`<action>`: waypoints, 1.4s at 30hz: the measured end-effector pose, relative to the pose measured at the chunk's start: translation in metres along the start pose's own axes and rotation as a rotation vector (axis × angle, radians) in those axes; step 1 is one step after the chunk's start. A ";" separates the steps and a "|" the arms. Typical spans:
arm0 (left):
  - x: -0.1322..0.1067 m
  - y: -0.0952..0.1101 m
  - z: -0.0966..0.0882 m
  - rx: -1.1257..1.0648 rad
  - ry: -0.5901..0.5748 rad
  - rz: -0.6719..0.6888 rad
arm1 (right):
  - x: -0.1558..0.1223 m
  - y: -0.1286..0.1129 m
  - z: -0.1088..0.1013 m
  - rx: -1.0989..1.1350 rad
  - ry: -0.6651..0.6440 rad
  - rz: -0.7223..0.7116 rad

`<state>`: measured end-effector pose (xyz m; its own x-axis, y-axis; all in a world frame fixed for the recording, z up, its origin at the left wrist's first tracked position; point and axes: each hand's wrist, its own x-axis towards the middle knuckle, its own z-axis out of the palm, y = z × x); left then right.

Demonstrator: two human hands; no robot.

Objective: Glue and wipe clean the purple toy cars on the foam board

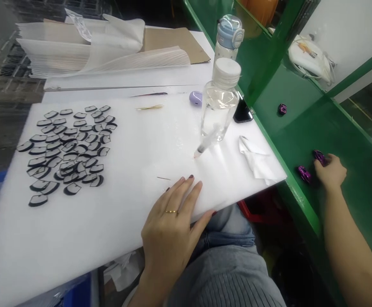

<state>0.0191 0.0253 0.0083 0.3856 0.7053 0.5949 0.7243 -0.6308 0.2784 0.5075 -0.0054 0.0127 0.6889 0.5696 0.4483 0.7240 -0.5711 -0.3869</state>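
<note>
My left hand (172, 221) lies flat, fingers spread, on the near edge of the white board (115, 204), holding nothing. A thin toothpick (164, 178) lies just beyond its fingertips. My right hand (331, 171) reaches out to the green conveyor (339, 128) on the right, its fingers curled over a shiny purple part (319, 157). A second purple part (304, 174) sits just left of that hand and a third (282, 108) lies farther up the belt. A syringe (205, 147) rests tip-down on the board by a clear bottle (220, 102).
Several small black-edged white pieces (69, 149) are spread on the board's left. A crumpled tissue (259, 161), a lilac case (195, 97), a phone (242, 112), a blue-capped bottle (228, 37) and stacked white sheets (86, 51) lie beyond.
</note>
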 end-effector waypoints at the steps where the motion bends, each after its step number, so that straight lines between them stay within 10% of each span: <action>1: 0.000 0.000 0.000 -0.004 0.000 -0.003 | 0.006 -0.002 0.001 0.030 0.009 -0.038; 6: 0.000 0.002 0.001 -0.006 -0.010 -0.021 | -0.028 -0.069 -0.008 0.247 -0.064 -0.330; 13: 0.003 0.004 -0.010 -0.162 0.001 -0.141 | -0.152 -0.238 -0.016 0.719 -0.674 -1.212; 20: -0.008 0.018 -0.019 -0.089 0.090 -0.225 | -0.163 -0.291 -0.002 0.897 -0.467 -0.460; 27: 0.000 -0.003 -0.036 -0.311 -0.312 -0.048 | -0.159 -0.294 -0.002 1.020 -0.842 -0.565; 34: 0.013 0.003 -0.023 -0.438 -0.056 -0.227 | -0.173 -0.285 -0.030 1.535 -1.061 -0.543; 42: 0.014 0.006 -0.018 -0.443 0.021 -0.280 | -0.183 -0.274 -0.004 1.569 -1.205 -0.408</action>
<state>0.0185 0.0260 0.0315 0.1968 0.8627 0.4660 0.4852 -0.4986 0.7183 0.1828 0.0445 0.0400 -0.3043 0.9138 0.2690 -0.2462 0.1974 -0.9489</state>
